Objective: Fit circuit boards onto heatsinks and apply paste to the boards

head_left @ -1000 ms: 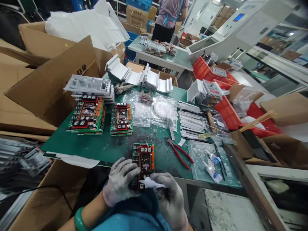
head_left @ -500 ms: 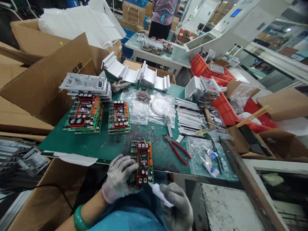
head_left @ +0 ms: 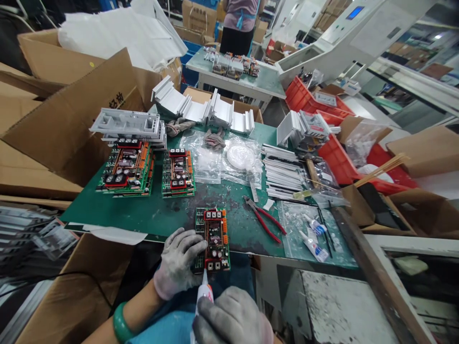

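Observation:
A green circuit board (head_left: 216,241) with red-framed terminals and orange connectors lies at the table's front edge, its near end over my lap. My gloved left hand (head_left: 181,263) grips its left side, with the thumb hidden underneath. In my gloved right hand (head_left: 229,317) is a white glue tube (head_left: 205,292), held nozzle up. The nozzle tip is at the board's near edge, by the left end of the near red terminal frame; whether it touches cannot be made out. Red-handled cutting pliers (head_left: 263,217) lie to the right of the board.
Stacked circuit boards (head_left: 125,167) and another small stack (head_left: 178,173) stand at the left. Two glue tubes (head_left: 315,246) lie on a plastic bag at right, near metal strips (head_left: 283,177). Aluminium profiles (head_left: 204,110) line the back; red bins (head_left: 337,157) stand right. A person (head_left: 238,24) stands beyond.
My right hand has carried the glue tube leftward along the board's near edge, from its right corner to its left part. My left hand still holds the board in nearly the same place.

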Tool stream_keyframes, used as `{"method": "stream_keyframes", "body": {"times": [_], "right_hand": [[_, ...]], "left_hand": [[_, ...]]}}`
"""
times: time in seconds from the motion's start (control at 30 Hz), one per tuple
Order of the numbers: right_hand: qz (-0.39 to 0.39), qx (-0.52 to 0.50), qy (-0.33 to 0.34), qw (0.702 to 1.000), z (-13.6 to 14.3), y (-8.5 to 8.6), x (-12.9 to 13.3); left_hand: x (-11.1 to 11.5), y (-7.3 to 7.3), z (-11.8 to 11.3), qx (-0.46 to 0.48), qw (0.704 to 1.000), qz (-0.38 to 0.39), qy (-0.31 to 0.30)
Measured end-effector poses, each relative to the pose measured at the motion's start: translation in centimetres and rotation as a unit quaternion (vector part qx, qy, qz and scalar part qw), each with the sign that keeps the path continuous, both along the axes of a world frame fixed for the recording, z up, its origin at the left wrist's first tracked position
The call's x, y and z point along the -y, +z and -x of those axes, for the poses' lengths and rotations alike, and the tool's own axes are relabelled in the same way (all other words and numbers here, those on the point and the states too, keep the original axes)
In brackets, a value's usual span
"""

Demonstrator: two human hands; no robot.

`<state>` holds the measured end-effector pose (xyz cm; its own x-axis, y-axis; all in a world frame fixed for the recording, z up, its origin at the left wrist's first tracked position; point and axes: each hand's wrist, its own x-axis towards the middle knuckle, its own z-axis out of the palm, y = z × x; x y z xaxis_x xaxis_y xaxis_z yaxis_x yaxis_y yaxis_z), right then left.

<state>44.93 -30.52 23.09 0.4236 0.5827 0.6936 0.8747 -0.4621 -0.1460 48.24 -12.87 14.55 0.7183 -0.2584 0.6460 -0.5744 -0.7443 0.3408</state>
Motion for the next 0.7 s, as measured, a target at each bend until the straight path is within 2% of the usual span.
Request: {"method": "stream_keyframes", "body": {"times": [0.17,0.3,0.37,0.4,0.47,0.57,0.63,0.7], "right_hand": [[0.006,0.002,-0.024,1.0,-0.3,0.2,-0.6],[0.0,-0.03,-0.023,0.999,-0.1,0.4,1.3],[-0.053,-0.062,-0.035,0.996,0.1,-0.3,2.8],[-0.107,-0.083,-0.056,0.989,0.3,-0.9,3.5],[-0.239,-0.142,-0.146,0.949,0.5,-2.4,4.6],[-0.401,-0.241,-0.317,0.825,-0.4,-4.6,5.2],[-0.431,-0.305,-0.373,0.763,-1.9,-5.3,5.1],[-0.43,-0.353,-0.39,0.734,-3.8,-5.5,4.8]], "left_hand": [[0.1,0.1,0.0,-0.001,1.0,0.008,0.005],[-0.1,0.2,0.0,-0.002,1.0,-0.006,-0.001],[-0.2,0.3,0.0,-0.001,1.0,-0.011,-0.003],[-0.2,0.4,0.0,0.0,1.0,-0.012,-0.006],[-0.1,0.5,0.1,0.006,1.0,-0.015,-0.021],[0.0,0.5,0.1,0.021,0.997,-0.033,-0.064],[0.1,0.5,0.1,0.029,0.994,-0.048,-0.095],[0.1,0.5,0.0,0.029,0.991,-0.063,-0.114]]}}
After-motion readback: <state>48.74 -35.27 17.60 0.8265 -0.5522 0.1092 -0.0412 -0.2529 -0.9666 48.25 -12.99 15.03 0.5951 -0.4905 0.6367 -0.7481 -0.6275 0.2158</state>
